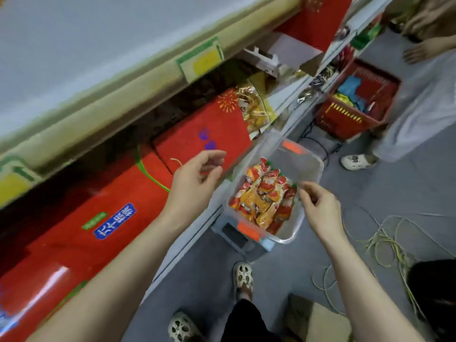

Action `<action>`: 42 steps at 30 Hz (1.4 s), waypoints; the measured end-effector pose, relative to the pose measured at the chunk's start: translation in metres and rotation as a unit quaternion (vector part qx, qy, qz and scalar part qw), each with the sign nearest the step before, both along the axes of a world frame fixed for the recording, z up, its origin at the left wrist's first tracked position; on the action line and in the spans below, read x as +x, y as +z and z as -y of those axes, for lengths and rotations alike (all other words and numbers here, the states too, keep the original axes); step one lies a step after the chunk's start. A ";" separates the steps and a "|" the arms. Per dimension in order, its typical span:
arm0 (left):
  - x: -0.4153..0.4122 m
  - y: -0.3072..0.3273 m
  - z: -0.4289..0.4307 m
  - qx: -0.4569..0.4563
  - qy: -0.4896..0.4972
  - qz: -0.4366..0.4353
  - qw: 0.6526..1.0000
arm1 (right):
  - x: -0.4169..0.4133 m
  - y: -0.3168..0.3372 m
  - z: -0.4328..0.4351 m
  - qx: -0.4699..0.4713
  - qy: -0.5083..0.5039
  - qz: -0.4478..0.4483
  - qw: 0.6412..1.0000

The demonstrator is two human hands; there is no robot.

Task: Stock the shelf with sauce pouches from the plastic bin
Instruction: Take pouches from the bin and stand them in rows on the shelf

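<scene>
A clear plastic bin [306, 159] with orange latches stands on a small stool below the shelf. Several red and orange sauce pouches [265, 196] lie heaped inside it. My right hand [320, 208] hovers over the bin's right rim, fingers loosely curled, holding nothing. My left hand [195, 178] is raised in front of the shelf [172, 99], beside large red gift boxes [204, 134], fingers apart and empty. The view is tilted and slightly blurred.
A red shopping basket [355, 107] with goods stands on the floor further along. Another person's leg and shoe [357, 161] stand near it, and a hand at the top right. Loose cord [385, 243] lies on the floor. A cardboard box [318, 319] is by my feet.
</scene>
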State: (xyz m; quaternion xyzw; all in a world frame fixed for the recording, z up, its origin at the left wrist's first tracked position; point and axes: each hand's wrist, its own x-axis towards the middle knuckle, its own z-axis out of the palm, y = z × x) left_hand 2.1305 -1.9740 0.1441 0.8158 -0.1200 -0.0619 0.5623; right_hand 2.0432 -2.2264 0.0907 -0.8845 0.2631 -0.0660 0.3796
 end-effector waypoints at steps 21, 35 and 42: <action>0.170 -0.371 0.230 0.440 -0.216 -0.003 0.872 | 0.221 -0.320 0.100 0.087 -0.047 -0.262 0.960; 0.194 -0.392 0.283 0.620 -0.167 -0.060 0.765 | 0.174 -0.299 0.113 0.072 -0.014 -0.372 0.925; 0.183 -0.357 0.276 0.612 -0.207 0.006 0.763 | 0.175 -0.285 0.119 0.149 -0.094 -0.334 0.926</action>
